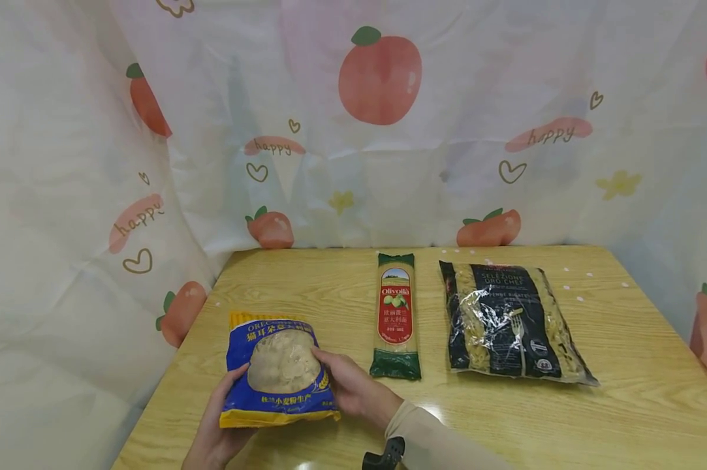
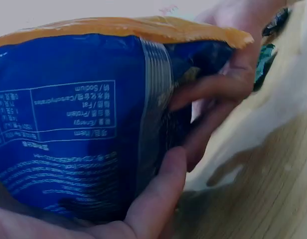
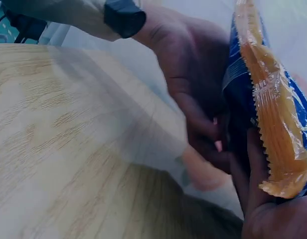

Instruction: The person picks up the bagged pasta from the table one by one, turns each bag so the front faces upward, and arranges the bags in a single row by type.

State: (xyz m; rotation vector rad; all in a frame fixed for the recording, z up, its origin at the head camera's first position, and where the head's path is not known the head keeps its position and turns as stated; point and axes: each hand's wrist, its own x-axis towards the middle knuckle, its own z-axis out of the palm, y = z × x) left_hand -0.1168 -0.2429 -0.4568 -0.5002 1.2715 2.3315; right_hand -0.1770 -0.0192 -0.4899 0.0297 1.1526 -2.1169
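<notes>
A blue and yellow bag of pasta [image 1: 282,362], with a see-through window on its front, is held up off the table at the left in the head view. My left hand [image 1: 217,418] grips its left side, thumb on the front. On the opposite side, my right hand [image 1: 356,390] holds the edge with the thumb over the window and fingers behind. The left wrist view shows the bag's printed back [image 2: 59,114] and several fingers against it. From the right wrist, the yellow crimped end [image 3: 278,119] is seen edge-on.
A narrow spaghetti packet [image 1: 395,320] with green ends lies mid-table. Right of it is a larger black and clear bag of penne [image 1: 512,320]. Both lie on the wooden table [image 1: 641,365]. A fruit-print curtain [image 1: 388,183] stands behind and at the sides.
</notes>
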